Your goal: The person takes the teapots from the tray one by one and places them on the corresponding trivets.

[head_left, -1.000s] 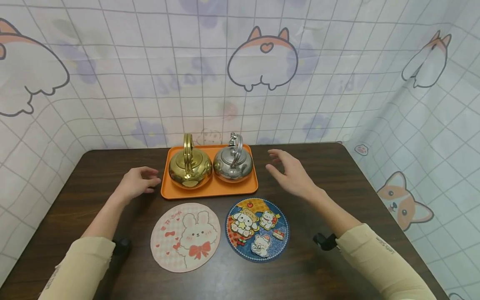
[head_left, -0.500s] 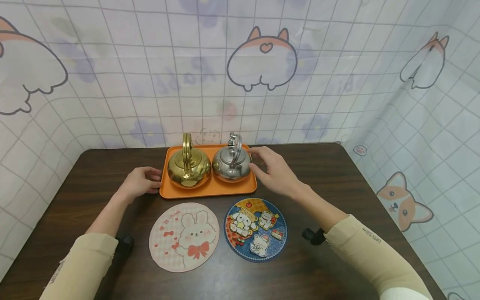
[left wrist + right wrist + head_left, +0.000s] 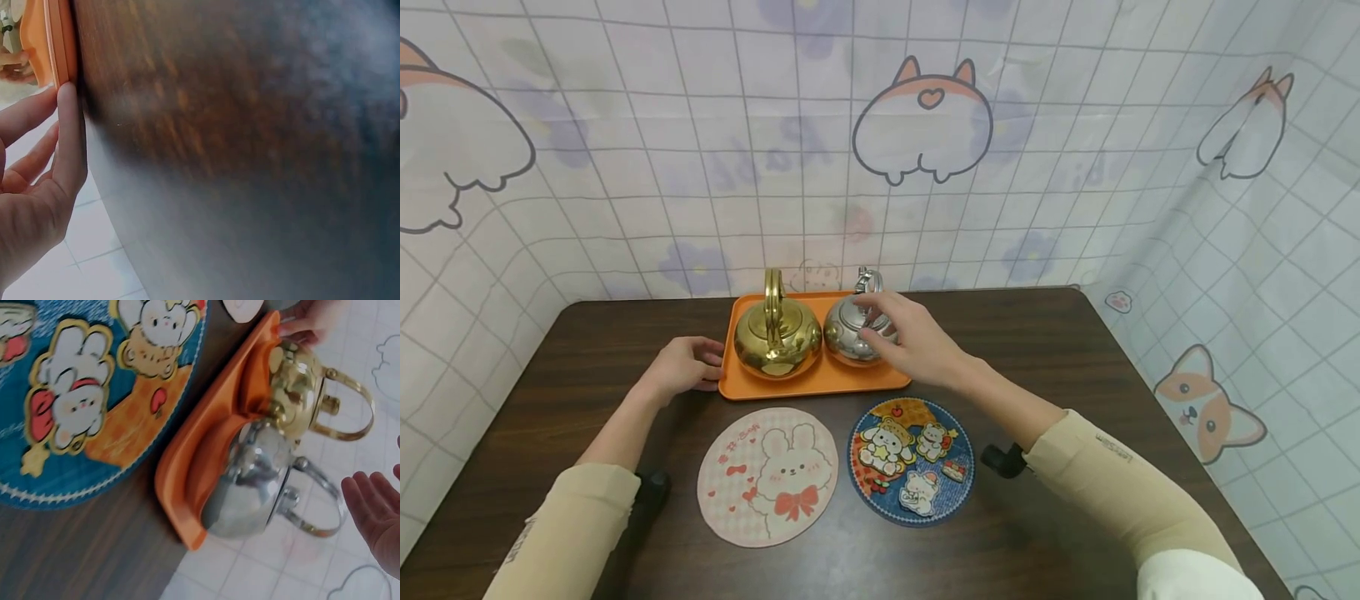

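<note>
An orange tray (image 3: 816, 385) at the back of the table bears a gold kettle (image 3: 778, 342) on its left and a silver kettle (image 3: 841, 333) on its right. My left hand (image 3: 677, 367) is at the tray's left end; in the left wrist view, thumb and finger pinch the tray's rim (image 3: 56, 44). Over the silver kettle's right side reaches my right hand (image 3: 917, 337), hiding part of its body and handle. Its fingers are spread with nothing between them. Seen from the right wrist, the fingertips (image 3: 353, 484) stay slightly apart from the silver handle (image 3: 331, 522).
In front of the tray lie two round mats: a pink rabbit mat (image 3: 767, 475) on the left, a blue mat with cartoon animals (image 3: 913, 458) on the right. A white gridded cloth (image 3: 1045, 200) with corgi drawings hangs right behind the dark wooden table (image 3: 1030, 533).
My right hand has moved left, from beside the tray to over the silver kettle by its handle. My left hand has closed the small gap to the tray's left edge.
</note>
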Action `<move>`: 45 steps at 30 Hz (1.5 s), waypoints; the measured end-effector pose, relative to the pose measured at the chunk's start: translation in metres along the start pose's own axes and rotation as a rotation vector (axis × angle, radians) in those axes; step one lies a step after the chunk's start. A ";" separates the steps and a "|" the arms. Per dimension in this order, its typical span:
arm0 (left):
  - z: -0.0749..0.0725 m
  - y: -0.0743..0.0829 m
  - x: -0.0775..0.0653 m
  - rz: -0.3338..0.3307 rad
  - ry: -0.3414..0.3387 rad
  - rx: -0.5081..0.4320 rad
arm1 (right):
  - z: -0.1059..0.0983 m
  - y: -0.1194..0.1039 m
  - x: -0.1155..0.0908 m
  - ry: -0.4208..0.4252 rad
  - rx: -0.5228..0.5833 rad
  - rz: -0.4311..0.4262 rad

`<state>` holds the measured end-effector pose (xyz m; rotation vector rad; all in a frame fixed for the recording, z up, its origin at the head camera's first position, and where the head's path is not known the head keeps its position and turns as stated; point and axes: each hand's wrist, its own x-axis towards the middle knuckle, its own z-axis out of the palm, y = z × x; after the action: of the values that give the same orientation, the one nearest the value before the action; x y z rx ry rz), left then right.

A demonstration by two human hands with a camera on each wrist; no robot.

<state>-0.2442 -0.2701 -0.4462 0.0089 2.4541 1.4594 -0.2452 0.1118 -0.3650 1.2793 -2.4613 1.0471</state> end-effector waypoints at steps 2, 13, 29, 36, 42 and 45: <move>0.000 -0.001 0.002 -0.005 -0.005 -0.001 | 0.003 -0.003 0.004 -0.009 0.008 -0.013; -0.003 0.005 0.001 -0.032 -0.025 0.002 | 0.022 -0.015 0.022 -0.052 0.167 0.056; -0.006 0.004 0.003 -0.065 -0.056 -0.038 | 0.062 -0.013 0.047 -0.037 0.368 0.196; -0.007 0.005 0.004 -0.076 -0.056 -0.035 | 0.075 -0.014 0.055 -0.031 0.491 0.234; -0.007 0.006 0.005 -0.082 -0.064 -0.040 | 0.085 -0.014 0.058 0.030 0.516 0.252; -0.007 0.006 0.005 -0.084 -0.066 -0.041 | 0.090 -0.014 0.061 0.069 0.524 0.269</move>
<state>-0.2515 -0.2721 -0.4395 -0.0528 2.3432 1.4497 -0.2579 0.0077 -0.3970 1.0104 -2.4392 1.8635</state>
